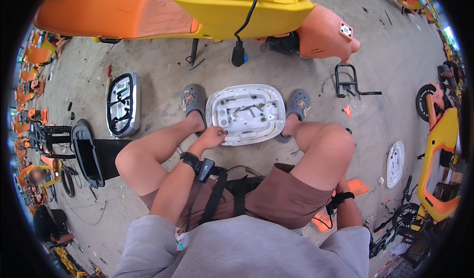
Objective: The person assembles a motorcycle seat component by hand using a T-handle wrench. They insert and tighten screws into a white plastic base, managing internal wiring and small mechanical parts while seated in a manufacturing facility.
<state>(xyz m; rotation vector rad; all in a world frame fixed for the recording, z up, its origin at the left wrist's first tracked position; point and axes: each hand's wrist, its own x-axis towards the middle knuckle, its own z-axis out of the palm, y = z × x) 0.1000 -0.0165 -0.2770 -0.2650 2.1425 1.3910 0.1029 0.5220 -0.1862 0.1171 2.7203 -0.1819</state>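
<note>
Between my feet lies a white plastic cover (245,135), inner side up, with several small screws and bolts (253,111) loose in it. My left hand (214,137) is at its near left corner, fingers closed in a pinch. Whatever they hold, if anything, is too small to make out. My right arm hangs down outside my right knee. Most of my right hand (342,184) is hidden behind the thigh, so its fingers do not show; an orange panel (357,186) lies on the floor beside it.
An orange and yellow scooter body (237,14) stands across the far side, a black cable hanging from it. To the left are a silver and black seat-shaped shell (134,105) and a black open bin (85,152). A black metal rack (345,83) and another white cover (395,164) lie right.
</note>
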